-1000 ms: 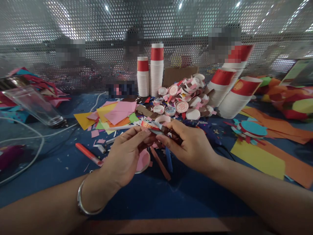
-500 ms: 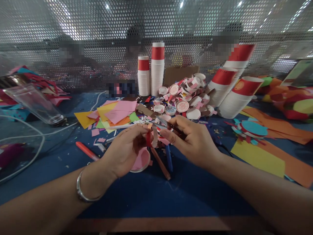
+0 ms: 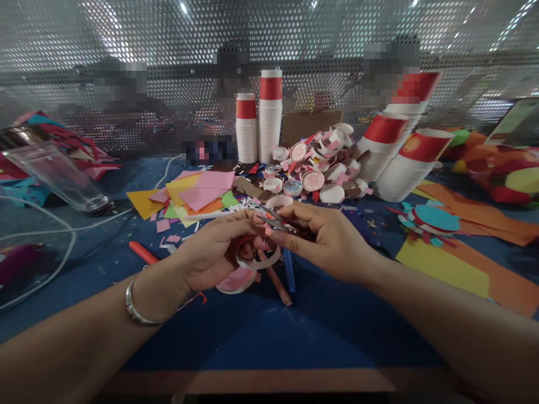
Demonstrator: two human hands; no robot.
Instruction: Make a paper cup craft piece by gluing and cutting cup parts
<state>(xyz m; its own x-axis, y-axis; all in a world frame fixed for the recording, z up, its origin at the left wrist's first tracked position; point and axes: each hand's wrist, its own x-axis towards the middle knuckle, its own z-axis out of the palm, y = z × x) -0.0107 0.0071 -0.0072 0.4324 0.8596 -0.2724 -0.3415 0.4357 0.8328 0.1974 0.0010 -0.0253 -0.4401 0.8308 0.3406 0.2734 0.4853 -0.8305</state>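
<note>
My left hand [image 3: 210, 249] is closed on a cut paper cup piece [image 3: 272, 260], whose white round rim faces me. My fingers hide part of it. Scissors [image 3: 275, 223] are in my right hand [image 3: 326, 238], their blades pointing left across the top of the cup piece, close to my left fingertips. Below the hands, a round white-edged piece with pink paper [image 3: 236, 281] lies on the table. Beside it are a brown marker [image 3: 278, 283] and a blue marker [image 3: 289, 272]. A small red scrap [image 3: 204, 298] shows under my left wrist.
Stacks of red-and-white paper cups [image 3: 270, 123] stand behind a heap of cut cup bottoms [image 3: 314, 180]. Coloured paper sheets [image 3: 206, 191] lie left, more orange paper [image 3: 501, 275] right. A red marker [image 3: 143, 252], clear tumbler [image 3: 67, 174] and white cable [image 3: 71, 252] are at left.
The cup piece has turned, so its round rim now shows. The scissors have swung to lie more across it. A red scrap has appeared below my left wrist.
</note>
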